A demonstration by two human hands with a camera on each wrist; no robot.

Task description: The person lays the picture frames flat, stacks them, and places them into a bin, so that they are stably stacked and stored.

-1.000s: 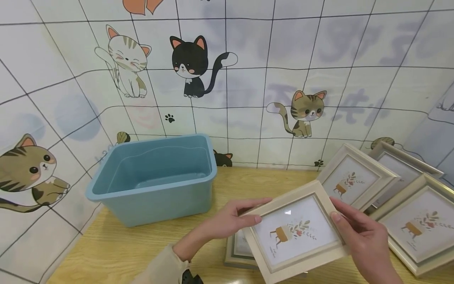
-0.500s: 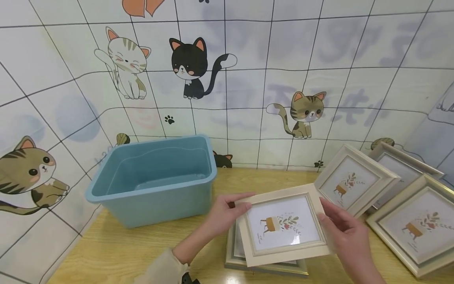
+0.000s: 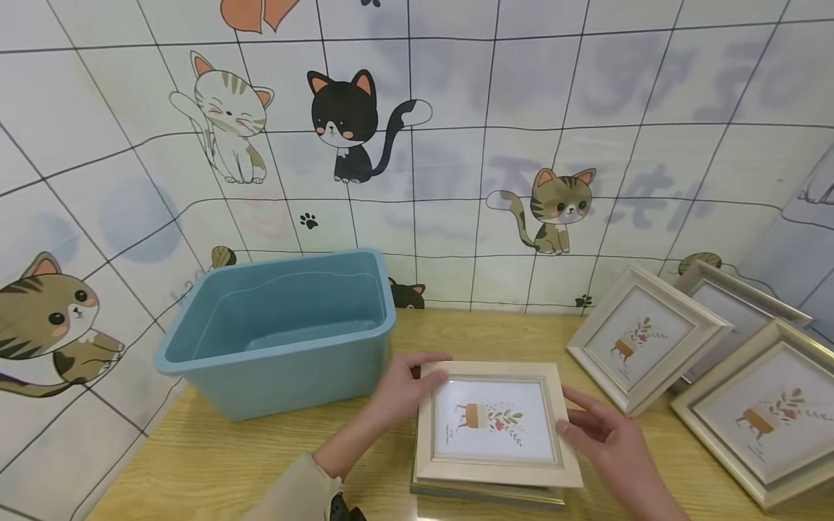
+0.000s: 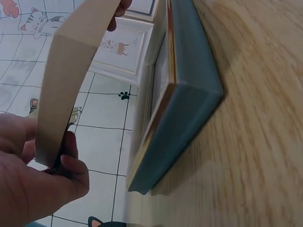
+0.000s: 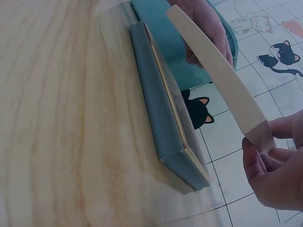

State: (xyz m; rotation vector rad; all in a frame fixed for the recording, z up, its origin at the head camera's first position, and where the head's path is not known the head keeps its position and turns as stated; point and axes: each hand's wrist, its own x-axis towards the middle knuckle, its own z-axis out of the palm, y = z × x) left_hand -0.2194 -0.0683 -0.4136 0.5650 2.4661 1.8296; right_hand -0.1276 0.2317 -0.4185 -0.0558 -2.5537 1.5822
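Observation:
In the head view a cream picture frame (image 3: 498, 420), with a print of a potted plant under its glass, is held nearly level by both my hands. My left hand (image 3: 400, 387) grips its left edge, thumb on top. On the opposite edge, my right hand (image 3: 606, 441) pinches the border between thumb and fingers. Below lies another picture frame (image 3: 489, 495) with gold trim, mostly covered in the head view; its grey-blue side (image 4: 191, 109) shows in the left wrist view. Both wrist views show a gap between the held frame (image 5: 222, 80) and the one below.
A blue plastic bin (image 3: 280, 373) stands left on the wooden table (image 3: 260, 463). At right, a cream frame (image 3: 648, 340), a silver-toned frame (image 3: 723, 304) and a gold-edged frame (image 3: 772, 416) stand propped up. A cat-patterned wall covering (image 3: 449, 166) rises behind.
Both hands have brought the cream picture frame left and levelled it from a tilt, so that it now hangs squarely over the lower frame. The bin and propped frames stay put.

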